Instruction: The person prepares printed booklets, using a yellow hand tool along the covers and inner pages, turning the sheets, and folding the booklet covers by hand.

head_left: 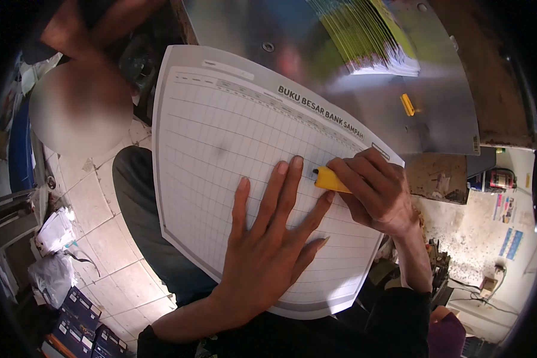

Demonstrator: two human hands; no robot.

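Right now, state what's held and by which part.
The right hand grips a yellow, dark-tipped tool at the end away from its tip; the left hand lies spread on the white printed paper, grasping nothing.

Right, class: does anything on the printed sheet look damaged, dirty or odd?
Yes: a faint grey smudge on the printed sheet, above the left hand in the picture. It looks odd against the pale sheet; cause unclear.

Looks most like a small, cluttered print or paper workshop. Shows a printed ledger sheet (pixel 191 137) at the centre, stacked booklets (pixel 367 42) on a shiny metal surface (pixel 438 128) at one o'clock, dark boxes (pixel 80 310), a plastic bag (pixel 52 271) and floor tiles (pixel 104 238) around eight, and a stained pale wall (pixel 468 238) with loose wires (pixel 482 302) around four.
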